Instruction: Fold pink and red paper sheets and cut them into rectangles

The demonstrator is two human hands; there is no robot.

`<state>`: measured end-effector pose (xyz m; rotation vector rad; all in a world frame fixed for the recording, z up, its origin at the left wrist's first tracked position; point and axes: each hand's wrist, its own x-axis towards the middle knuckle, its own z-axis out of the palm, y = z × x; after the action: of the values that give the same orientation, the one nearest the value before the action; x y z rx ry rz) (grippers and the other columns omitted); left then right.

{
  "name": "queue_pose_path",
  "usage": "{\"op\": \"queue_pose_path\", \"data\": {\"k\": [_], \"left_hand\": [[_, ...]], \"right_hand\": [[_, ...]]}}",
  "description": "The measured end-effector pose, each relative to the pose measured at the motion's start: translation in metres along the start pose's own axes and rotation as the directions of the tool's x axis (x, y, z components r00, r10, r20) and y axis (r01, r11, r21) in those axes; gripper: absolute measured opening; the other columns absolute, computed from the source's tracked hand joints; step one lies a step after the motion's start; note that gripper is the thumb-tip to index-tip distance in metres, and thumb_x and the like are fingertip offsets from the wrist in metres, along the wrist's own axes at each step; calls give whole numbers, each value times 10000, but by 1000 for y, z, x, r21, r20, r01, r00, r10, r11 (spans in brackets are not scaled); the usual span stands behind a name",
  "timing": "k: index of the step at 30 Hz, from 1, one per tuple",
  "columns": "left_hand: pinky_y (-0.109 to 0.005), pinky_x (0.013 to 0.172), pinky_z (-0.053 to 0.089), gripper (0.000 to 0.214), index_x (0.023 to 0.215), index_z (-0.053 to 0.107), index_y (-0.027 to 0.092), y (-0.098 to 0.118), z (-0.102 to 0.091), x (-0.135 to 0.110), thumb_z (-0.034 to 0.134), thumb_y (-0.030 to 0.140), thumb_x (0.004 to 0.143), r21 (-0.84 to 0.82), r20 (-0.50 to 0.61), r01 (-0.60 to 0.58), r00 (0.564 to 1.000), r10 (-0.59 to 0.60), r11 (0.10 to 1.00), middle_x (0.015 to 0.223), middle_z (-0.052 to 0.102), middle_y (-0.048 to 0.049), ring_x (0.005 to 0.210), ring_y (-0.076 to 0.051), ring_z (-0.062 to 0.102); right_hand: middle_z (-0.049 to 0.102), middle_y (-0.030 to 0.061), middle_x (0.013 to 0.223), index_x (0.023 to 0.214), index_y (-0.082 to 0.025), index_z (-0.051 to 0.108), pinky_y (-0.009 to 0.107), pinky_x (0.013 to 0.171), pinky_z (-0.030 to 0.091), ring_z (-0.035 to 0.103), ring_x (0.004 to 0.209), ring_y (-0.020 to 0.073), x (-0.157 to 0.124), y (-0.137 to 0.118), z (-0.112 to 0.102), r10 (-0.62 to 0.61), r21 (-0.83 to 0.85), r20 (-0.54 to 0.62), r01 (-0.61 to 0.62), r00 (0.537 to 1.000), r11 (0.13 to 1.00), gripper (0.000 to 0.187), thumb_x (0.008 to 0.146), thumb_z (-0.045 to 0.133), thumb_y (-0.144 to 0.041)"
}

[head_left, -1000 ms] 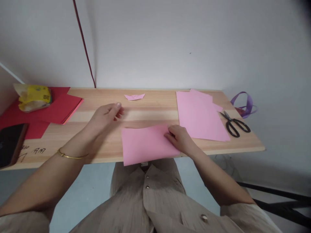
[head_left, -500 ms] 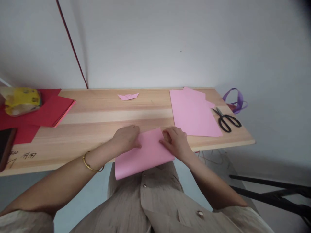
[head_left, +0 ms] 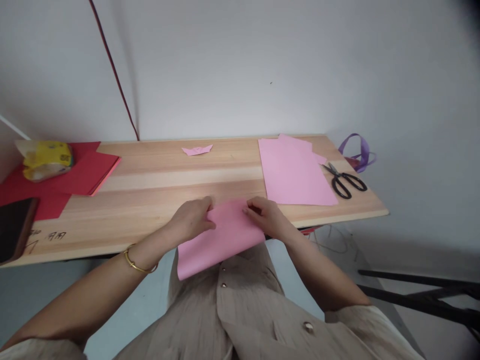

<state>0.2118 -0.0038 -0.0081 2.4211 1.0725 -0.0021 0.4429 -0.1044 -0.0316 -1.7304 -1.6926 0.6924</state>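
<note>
A sheet of pink paper [head_left: 221,240], bent over on itself, lies at the table's front edge and hangs out over my lap. My left hand [head_left: 193,220] rests at its left side, thumb stretched over the paper and fingers spread. At the upper right corner, my right hand [head_left: 264,214] pinches the paper between thumb and fingers. A small folded pink paper piece [head_left: 197,150] lies near the wall, beyond both hands.
Pink sheets [head_left: 296,172] lie on the right, with black-handled scissors [head_left: 347,182] beside them. Purple ribbon [head_left: 363,152] hangs past the table's right edge. Red paper [head_left: 93,172], a yellow packet [head_left: 48,160] and a dark flat object [head_left: 15,227] are on the left of the wooden table [head_left: 150,195].
The view has shifted slightly, so the table things sit a little differently. My left thumb has moved slightly, and the pink paper's lower edge lies flatter. My right hand keeps its pinch.
</note>
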Motion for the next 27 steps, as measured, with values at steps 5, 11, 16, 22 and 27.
{"op": "queue_pose_path", "data": {"k": [5, 11, 16, 22, 27], "left_hand": [[-286, 622, 386, 337, 973, 599, 233, -5, -5, -11, 707, 322, 667, -313, -79, 10, 996, -36, 950, 802, 649, -21, 726, -210, 597], [-295, 747, 469, 206, 806, 751, 214, -30, -25, -30, 722, 407, 738, -690, 75, 82, 996, -42, 719, 934, 721, -73, 862, -229, 637], [-336, 773, 524, 354, 907, 762, 177, -37, -13, -41, 852, 356, 615, -941, 21, 106, 966, -258, 323, 956, 737, -103, 840, -222, 666], [-310, 654, 523, 339, 759, 728, 148, -16, 3, -44, 909, 310, 523, -999, -51, -45, 897, -439, 25, 778, 733, -65, 643, -163, 640], [-268, 611, 491, 331, 702, 708, 156, -13, 10, -43, 900, 358, 523, -994, -108, -98, 840, -532, 47, 684, 701, -19, 604, -135, 610]], "right_hand": [[491, -26, 633, 704, -213, 535, 260, 543, 343, 440, 599, 129, 1, -5, 1, 123, 368, 1, -115, 992, 923, 294, 849, 568, -466], [513, -16, 691, 735, -208, 564, 265, 570, 352, 443, 634, 134, 0, -3, -7, 157, 419, -167, -74, 973, 905, 274, 819, 604, -465], [509, -8, 724, 797, -209, 574, 271, 594, 363, 450, 663, 145, -1, -1, -6, 139, 384, -239, -38, 961, 922, 255, 855, 559, -457], [525, -4, 734, 826, -220, 569, 273, 592, 374, 457, 663, 155, 2, 14, 8, 159, 382, -301, -34, 940, 923, 285, 861, 557, -503], [542, -2, 729, 846, -222, 577, 280, 590, 390, 470, 647, 159, 2, 18, 12, 177, 412, -304, -38, 936, 910, 301, 854, 565, -523]]}}
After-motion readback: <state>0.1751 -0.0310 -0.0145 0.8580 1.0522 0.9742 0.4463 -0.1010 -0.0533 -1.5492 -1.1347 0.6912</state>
